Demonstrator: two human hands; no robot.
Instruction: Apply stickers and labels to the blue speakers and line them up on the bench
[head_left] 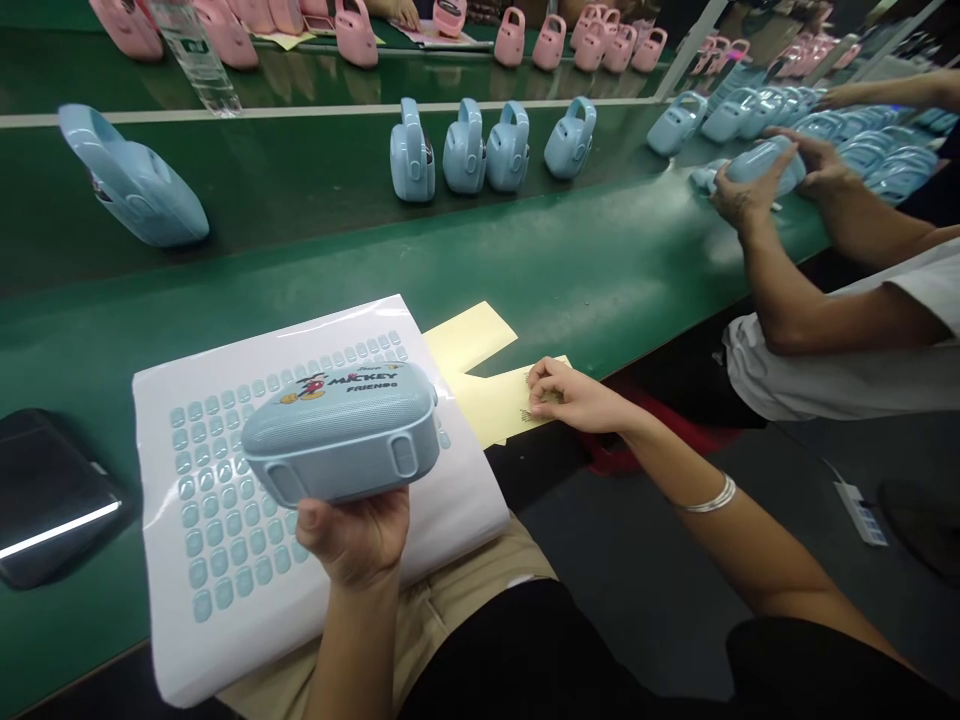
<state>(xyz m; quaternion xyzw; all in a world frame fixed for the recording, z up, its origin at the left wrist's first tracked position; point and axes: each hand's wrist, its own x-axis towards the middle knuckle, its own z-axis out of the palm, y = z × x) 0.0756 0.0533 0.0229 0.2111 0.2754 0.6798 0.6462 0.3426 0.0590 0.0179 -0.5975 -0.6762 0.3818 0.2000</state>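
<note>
My left hand [354,535] grips a light blue speaker [343,430] from below, its printed face turned up over a white sheet of small blue oval stickers [225,520] that lies across my lap and the table edge. My right hand [574,398] rests on a pale yellow sticker sheet [491,400] at the table edge, its fingertips pinched on a small dark sticker there. A second yellow sheet [469,335] lies just behind it.
Blue speakers [465,148] stand on the green conveyor [300,200], one [131,180] at far left. Pink speakers [356,35] line the far belt beside a water bottle [195,55]. A dark tray [45,495] lies left. A co-worker's hands [750,190] hold a blue speaker at right.
</note>
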